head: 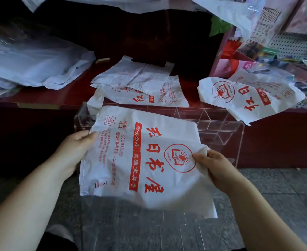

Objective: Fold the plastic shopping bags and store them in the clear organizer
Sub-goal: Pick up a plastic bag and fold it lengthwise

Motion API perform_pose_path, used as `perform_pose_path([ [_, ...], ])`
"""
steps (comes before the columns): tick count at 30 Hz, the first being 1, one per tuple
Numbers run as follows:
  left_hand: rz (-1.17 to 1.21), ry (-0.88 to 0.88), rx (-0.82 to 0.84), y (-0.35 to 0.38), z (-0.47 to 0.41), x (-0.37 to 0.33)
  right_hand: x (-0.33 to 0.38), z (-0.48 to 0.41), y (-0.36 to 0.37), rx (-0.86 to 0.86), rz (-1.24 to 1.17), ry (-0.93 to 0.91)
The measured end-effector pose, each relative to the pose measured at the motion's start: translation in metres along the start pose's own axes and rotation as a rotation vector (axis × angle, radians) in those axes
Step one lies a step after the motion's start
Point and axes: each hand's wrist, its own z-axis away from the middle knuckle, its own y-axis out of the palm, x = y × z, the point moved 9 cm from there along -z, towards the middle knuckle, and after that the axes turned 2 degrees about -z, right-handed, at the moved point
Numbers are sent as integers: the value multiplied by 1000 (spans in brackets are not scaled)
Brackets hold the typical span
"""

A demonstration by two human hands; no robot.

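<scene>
Bag (pixel 145 160): white, crinkled, red print, spread flat over clear organizer (pixel 219 124)
Left hand (pixel 74 151): pinching left edge
Right hand (pixel 216 167): gripping right edge

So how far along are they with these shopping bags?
Early, it seems. Nothing looks stored yet: the compartments of the clear organizer that show hold no bag. In hand: the left hand and right hand grip one printed bag by opposite edges, spread out and unfolded. Left to do: two overlapping bags and a third bag on the red counter, plus a loose heap at its left end.
</scene>
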Motion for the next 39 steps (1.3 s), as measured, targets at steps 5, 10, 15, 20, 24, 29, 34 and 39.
perform_pose_path([
  [5, 138, -69, 93, 1, 7, 6, 0, 0, -4, 48, -102, 18],
  [10, 138, -134, 334, 15, 25, 10, 4, 1, -3, 102, -150, -13],
  [15, 308, -15, 149, -4, 12, -8, 17, 2, -4, 173, -155, -171],
  [20, 421, 160, 128, -4, 14, -28, 35, 5, -7, 73, -200, -318],
  [24, 368, 212, 178, -11, 11, -38, 52, 24, -2, 128, -111, -317],
  [29, 7, 117, 329, 8, 12, -28, 44, 10, -14, -36, 760, -335],
  [34, -30, -1, 64, -5, 1, -13, 48, 7, -7, -53, 767, -428],
  [39, -158, 217, -155, -13, 7, -30, 46, 14, -9, -38, 419, -383],
])
